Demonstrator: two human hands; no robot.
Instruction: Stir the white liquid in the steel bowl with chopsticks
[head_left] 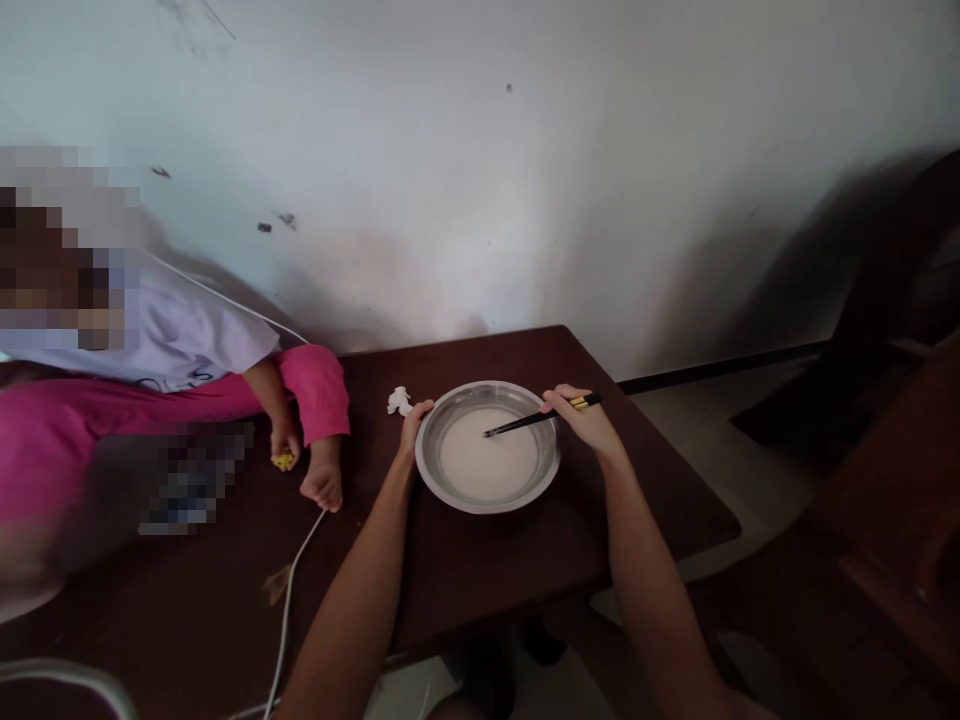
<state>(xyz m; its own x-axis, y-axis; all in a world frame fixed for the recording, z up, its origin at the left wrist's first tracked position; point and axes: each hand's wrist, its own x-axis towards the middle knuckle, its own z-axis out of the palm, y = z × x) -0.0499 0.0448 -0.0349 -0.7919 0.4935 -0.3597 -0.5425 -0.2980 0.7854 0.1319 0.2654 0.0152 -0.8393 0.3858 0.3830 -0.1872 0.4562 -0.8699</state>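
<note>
- The bowl point(555, 470) is a shallow metal one, standing on the far right part of the table point(465, 570), near its back edge; it holds a pale, milky liquid point(487, 465) that covers the bottom
- The chopsticks point(541, 416), dark with yellow bands near the top, slant from upper right down to the left; their tips sit in the liquid near the bowl's middle, their upper ends stick out past the rim on the right
- The right hand point(589, 420) is at the bowl's right rim, fingers curled closed about the chopsticks near the banded end; the forearm runs up from the lower right, wrist bent slightly inward over the rim
- The left hand point(412, 425) rests against the bowl's left rim, fingers loosely curved and touching the metal; whether it truly grips the rim I cannot tell; the forearm reaches in straight from the bottom centre
- A crumpled white scrap point(400, 401) lies just beside the left hand, behind it
- A white cord point(289, 590) trails across the table's left half and off its front edge
- A small person in pink trousers point(315, 385) sits on the table at the left, bare foot point(322, 485) near the cord, one hand on a small yellow thing point(282, 461)
</note>
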